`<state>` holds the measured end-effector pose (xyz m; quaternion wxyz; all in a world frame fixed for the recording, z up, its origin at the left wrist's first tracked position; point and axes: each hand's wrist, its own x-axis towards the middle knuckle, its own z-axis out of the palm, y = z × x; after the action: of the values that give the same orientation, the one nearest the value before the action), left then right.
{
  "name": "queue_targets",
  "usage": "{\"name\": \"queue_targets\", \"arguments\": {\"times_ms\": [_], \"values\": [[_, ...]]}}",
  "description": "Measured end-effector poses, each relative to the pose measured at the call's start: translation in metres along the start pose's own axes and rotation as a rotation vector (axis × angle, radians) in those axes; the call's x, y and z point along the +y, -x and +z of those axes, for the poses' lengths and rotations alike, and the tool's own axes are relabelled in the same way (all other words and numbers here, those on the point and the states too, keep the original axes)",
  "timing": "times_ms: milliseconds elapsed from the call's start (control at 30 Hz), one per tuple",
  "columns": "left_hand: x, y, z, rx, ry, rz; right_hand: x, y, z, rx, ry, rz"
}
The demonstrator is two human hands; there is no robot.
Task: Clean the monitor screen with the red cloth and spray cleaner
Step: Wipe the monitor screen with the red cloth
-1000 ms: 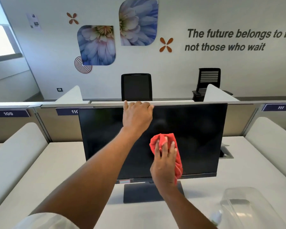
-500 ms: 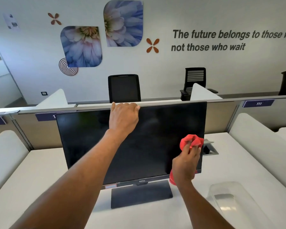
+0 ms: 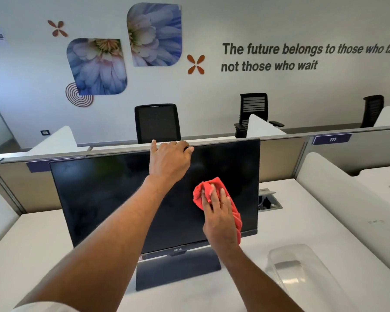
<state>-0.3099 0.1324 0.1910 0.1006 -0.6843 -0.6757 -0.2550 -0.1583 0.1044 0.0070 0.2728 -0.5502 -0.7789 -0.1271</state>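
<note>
A black monitor (image 3: 104,194) stands on a dark base on the white desk, its screen dark. My left hand (image 3: 169,162) grips the monitor's top edge near the middle, fingers curled over it. My right hand (image 3: 218,217) presses the red cloth (image 3: 234,215) flat against the right half of the screen, fingers spread over the cloth. The spray cleaner is not in view.
A clear plastic container (image 3: 302,273) lies on the white desk (image 3: 32,255) at the lower right. A cable hatch (image 3: 268,200) sits behind the monitor's right side. Low partitions (image 3: 347,188) border the desk. Black chairs (image 3: 157,122) stand beyond the divider.
My right hand with the red cloth has moved from the screen's right edge back toward the middle and upward, flattening on the glass. My left hand stays on the top edge.
</note>
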Motion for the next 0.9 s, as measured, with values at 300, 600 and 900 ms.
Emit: {"name": "queue_targets", "arguments": {"times_ms": [300, 600, 900], "values": [[0.0, -0.001, 0.0, -0.005, 0.05, -0.019, 0.056, 0.013, 0.005, 0.008, -0.184, 0.632], [-0.001, 0.0, 0.004, 0.028, 0.032, -0.024, 0.059, -0.05, -0.033, 0.152, -0.161, 0.482], [-0.001, -0.003, 0.008, 0.043, 0.038, -0.016, 0.046, 0.018, 0.012, 0.112, -0.251, 0.617]]}}
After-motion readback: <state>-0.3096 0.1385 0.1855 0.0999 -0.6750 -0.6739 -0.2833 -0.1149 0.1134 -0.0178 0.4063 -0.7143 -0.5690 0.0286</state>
